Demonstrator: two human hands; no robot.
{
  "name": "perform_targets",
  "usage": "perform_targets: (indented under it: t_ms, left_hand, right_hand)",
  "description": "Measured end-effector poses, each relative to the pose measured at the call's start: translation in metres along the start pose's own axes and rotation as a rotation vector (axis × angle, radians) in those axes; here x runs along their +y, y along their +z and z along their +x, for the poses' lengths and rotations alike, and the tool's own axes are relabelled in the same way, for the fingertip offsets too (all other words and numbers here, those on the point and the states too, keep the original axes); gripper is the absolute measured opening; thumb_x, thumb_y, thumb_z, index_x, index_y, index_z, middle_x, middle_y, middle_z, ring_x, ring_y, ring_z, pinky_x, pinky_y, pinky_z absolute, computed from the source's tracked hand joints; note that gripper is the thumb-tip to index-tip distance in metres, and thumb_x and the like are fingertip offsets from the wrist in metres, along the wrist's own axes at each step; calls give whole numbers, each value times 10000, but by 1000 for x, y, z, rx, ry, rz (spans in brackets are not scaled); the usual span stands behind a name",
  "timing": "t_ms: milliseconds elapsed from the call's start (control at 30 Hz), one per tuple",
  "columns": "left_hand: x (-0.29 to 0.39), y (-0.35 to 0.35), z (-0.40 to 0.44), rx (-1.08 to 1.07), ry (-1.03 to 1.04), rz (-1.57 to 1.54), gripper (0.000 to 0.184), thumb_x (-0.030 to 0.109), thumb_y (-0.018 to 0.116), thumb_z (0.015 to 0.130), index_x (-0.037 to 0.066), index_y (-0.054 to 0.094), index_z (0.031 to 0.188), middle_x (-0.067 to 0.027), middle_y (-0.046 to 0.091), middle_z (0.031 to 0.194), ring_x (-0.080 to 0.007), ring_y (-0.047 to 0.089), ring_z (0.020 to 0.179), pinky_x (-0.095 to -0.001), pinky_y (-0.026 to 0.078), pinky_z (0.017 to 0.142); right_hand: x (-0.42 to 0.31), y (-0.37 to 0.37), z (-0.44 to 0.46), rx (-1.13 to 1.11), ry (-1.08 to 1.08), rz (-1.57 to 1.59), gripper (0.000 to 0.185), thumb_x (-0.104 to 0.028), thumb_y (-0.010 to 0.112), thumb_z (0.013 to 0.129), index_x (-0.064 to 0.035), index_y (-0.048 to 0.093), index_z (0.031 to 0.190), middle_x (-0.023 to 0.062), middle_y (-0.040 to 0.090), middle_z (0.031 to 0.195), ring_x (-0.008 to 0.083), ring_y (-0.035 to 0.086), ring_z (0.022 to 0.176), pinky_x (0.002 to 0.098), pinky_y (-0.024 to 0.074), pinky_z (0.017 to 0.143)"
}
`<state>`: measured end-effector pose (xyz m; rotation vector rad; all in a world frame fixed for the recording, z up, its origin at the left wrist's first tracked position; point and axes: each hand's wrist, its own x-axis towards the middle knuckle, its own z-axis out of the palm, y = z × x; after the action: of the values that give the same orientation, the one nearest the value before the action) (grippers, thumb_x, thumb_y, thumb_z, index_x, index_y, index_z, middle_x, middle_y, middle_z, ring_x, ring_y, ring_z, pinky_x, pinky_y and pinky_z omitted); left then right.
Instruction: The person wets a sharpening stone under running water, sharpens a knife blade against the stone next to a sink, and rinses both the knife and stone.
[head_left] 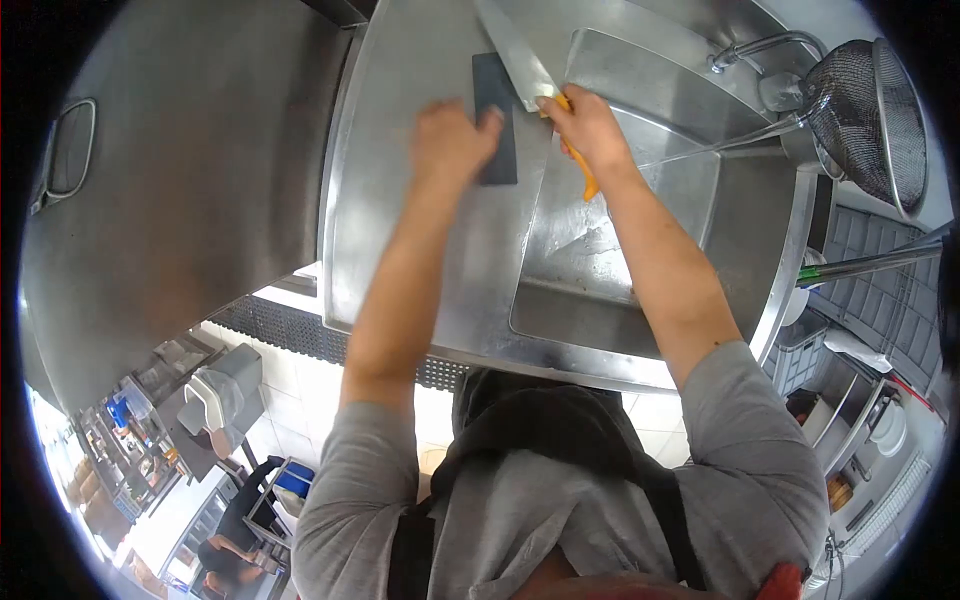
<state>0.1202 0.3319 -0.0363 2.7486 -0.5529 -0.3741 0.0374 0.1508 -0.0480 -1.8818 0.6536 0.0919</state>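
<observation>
My right hand [590, 128] is closed around the orange handle of a large kitchen knife [520, 62]. Its broad blade points up and to the left, partly crossing above a dark grey rectangular slab [496, 150] that looks like a whetstone. The slab lies lengthwise on the steel drainboard [400, 60]. My left hand [452, 140] is at the slab's left side, its thumb over the edge. That hand is blurred and its fingers are turned away, so its grip does not show.
To the right of the drainboard is a wet steel sink basin [570, 265]. A faucet [765, 48] stands at its back corner, and a mesh strainer [855, 120] hangs at the right with its long handle over the basin. Another person [235, 550] is at the far lower left.
</observation>
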Motion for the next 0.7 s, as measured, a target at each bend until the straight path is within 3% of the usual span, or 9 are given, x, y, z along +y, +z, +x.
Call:
perform_targets:
  t_ms: [33, 133, 267, 333, 500, 600, 700]
  left_hand:
    - [7, 9, -24, -34, 8, 20, 737, 416, 686, 857, -68, 486, 1376, -247, 623, 1210, -389, 638, 1097, -443, 542, 933]
    - [9, 38, -54, 0, 34, -10, 840, 411, 725, 797, -89, 430, 1404, -282, 634, 1177, -429, 618, 1147, -467, 527, 961]
    - [-14, 50, -80, 56, 104, 3, 828, 373, 723, 802, -65, 396, 1423, -243, 622, 1143, -382, 636, 1073, -460, 553, 881]
    - [-20, 41, -119, -74, 121, -35, 808, 327, 735, 790, -29, 400, 1433, -239, 618, 1129, -390, 634, 1044, -478, 553, 861]
    - [-31, 34, -193, -128, 179, -73, 788, 273, 769, 772, 16, 420, 1431, -212, 608, 1143, -391, 623, 1046, -481, 542, 873]
    - [-34, 35, -197, -126, 227, -75, 793, 259, 793, 764, 27, 426, 1428, -196, 603, 1154, -388, 616, 1055, -480, 533, 885]
    - [-34, 38, -197, -133, 216, -84, 811, 262, 814, 758, 32, 429, 1433, -205, 604, 1156, -401, 615, 1057, -489, 532, 879]
  right_hand:
    - [7, -4, -4, -4, -4, 13, 396, -361, 651, 955, 29, 612, 900, 116, 608, 657, 199, 586, 491, 363, 485, 516]
    - [21, -14, -33, 30, 60, 38, 394, -360, 654, 956, 28, 613, 900, 115, 595, 645, 191, 574, 477, 362, 477, 503]
    - [48, -18, -87, 24, 124, 74, 386, -360, 658, 959, 20, 613, 912, 109, 588, 643, 176, 565, 472, 359, 462, 471]
    - [61, -14, -122, -32, 240, 170, 373, -357, 660, 963, 12, 607, 946, 103, 592, 651, 166, 566, 470, 349, 448, 438]
    - [81, 5, -194, -168, 310, 181, 368, -350, 666, 963, 7, 578, 944, 102, 605, 667, 164, 578, 465, 338, 456, 430]
    - [82, 17, -188, -189, 298, 164, 382, -361, 653, 970, 10, 570, 935, 111, 608, 660, 183, 598, 478, 355, 478, 455]
    - [63, 14, -130, -52, 185, -14, 416, -394, 623, 982, 18, 577, 952, 137, 623, 644, 234, 614, 493, 394, 493, 491]
